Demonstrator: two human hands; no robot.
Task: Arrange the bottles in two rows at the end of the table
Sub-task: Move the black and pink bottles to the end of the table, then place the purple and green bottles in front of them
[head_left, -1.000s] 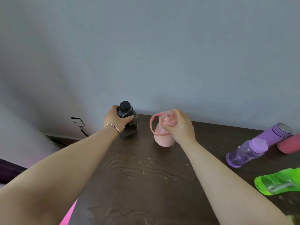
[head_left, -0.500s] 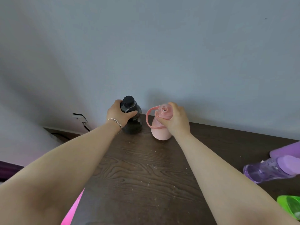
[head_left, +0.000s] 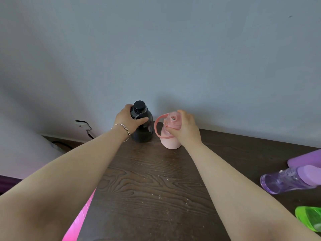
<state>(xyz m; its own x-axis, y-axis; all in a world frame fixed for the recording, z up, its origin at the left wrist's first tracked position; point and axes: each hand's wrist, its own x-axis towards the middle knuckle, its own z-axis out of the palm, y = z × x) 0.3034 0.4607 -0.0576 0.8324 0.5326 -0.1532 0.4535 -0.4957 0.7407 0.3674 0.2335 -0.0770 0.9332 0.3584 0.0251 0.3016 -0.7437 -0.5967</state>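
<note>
**Both hands on bottles at far table edge**

Dark wood-grain table (head_left: pixel 156 197) fills the lower frame. Clear purple plastic bottle (head_left: pixel 284 180) lies at 4 o'clock, green plastic bottle (head_left: pixel 311 218) at 5, both cut off. Smoky black plastic bottle (head_left: pixel 144 131) stands at 12 by the wall, left hand (head_left: pixel 128 121) clasping its shoulder. Pale pink loop-handled bottle (head_left: pixel 169 141) stands just beside it, apart, right hand (head_left: pixel 185 129) wrapped round its top.

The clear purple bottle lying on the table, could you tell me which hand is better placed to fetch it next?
Right, probably. The clear purple bottle lies at the table's right edge, beside the right forearm, while the left hand is on the black bottle across the table.
</note>
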